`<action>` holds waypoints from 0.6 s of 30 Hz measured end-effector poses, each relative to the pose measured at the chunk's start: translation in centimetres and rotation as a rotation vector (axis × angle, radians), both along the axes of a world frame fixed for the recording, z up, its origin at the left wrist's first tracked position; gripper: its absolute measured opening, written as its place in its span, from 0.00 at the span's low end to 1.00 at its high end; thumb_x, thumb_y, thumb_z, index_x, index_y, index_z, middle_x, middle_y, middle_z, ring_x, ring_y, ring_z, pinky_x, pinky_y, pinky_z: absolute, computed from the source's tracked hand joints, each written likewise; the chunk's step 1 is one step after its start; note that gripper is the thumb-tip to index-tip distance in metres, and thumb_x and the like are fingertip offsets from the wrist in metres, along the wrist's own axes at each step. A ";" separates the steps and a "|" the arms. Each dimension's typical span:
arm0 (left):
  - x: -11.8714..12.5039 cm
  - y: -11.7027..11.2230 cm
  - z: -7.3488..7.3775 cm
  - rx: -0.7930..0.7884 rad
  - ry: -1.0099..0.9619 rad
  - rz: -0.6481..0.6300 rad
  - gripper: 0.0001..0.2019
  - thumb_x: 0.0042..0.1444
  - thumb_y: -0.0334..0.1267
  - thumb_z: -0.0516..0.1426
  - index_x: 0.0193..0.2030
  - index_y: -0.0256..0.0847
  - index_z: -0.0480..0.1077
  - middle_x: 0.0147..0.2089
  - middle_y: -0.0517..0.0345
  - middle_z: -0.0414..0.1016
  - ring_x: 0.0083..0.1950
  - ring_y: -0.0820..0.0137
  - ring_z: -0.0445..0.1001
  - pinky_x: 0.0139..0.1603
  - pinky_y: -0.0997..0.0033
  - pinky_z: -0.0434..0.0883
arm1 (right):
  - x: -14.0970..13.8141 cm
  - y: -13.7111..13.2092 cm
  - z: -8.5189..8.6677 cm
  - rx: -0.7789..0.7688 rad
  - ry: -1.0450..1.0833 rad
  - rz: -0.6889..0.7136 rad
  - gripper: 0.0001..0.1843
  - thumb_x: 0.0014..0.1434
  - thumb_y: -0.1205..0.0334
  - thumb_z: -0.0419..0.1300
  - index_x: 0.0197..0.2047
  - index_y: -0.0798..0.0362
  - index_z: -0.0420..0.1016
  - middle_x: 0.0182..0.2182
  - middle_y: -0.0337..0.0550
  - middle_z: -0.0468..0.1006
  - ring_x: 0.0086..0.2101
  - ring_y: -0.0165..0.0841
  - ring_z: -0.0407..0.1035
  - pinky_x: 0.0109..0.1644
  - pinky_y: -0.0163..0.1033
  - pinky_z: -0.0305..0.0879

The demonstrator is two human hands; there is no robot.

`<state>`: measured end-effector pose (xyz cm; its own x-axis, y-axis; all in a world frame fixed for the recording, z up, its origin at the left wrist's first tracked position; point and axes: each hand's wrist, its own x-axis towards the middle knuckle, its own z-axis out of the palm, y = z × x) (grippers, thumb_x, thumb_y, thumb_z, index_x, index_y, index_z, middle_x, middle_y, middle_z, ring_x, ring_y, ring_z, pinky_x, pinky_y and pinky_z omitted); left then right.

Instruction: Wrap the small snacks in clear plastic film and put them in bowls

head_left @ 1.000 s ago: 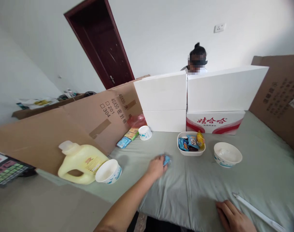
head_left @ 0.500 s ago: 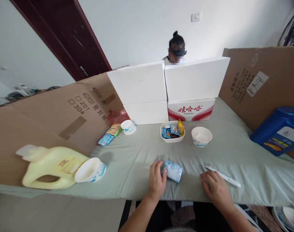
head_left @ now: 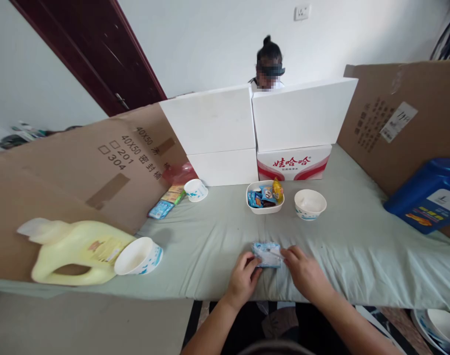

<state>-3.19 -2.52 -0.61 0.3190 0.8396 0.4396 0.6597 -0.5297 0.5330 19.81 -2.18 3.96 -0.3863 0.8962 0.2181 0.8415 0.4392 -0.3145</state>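
Note:
A light-blue and white plastic packet (head_left: 268,255), which looks like a pocket tissue pack, lies on the cloth-covered table in front of me. My left hand (head_left: 244,276) grips its left edge between thumb and fingers. At the packet's right side my right hand (head_left: 306,272) is closed in a pinch, and a thin, dark tip sticks out from the fingers over the packet's top. This appears to be the slim white pen-shaped tool; the hand hides most of it. Beyond the packet stands a white tub (head_left: 265,210) of wrapped snacks, with a paper bowl (head_left: 310,209) to its right.
At left, a yellow jug (head_left: 80,231) lies beside a tilted paper bowl (head_left: 147,261). Farther back are coloured packets (head_left: 161,209) and another bowl (head_left: 196,191). White boxes (head_left: 221,165) and cardboard panels (head_left: 380,113) border the table. A blue bottle (head_left: 428,202) leans at right; a person sits behind.
My right hand has moved left to the packet, and the white pen-shaped tool is gone from the table. My left hand has closed on the packet, which is turned straighter.

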 end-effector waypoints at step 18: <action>2.1 1.6 1.9 -0.032 -0.227 0.160 0.07 0.61 0.40 0.56 0.41 0.43 0.72 0.46 0.51 0.72 0.47 0.63 0.72 0.49 0.59 0.72 | 10.0 -1.4 -3.6 0.080 -0.126 -0.281 0.18 0.65 0.58 0.47 0.47 0.49 0.76 0.40 0.48 0.77 0.40 0.42 0.71 0.42 0.47 0.67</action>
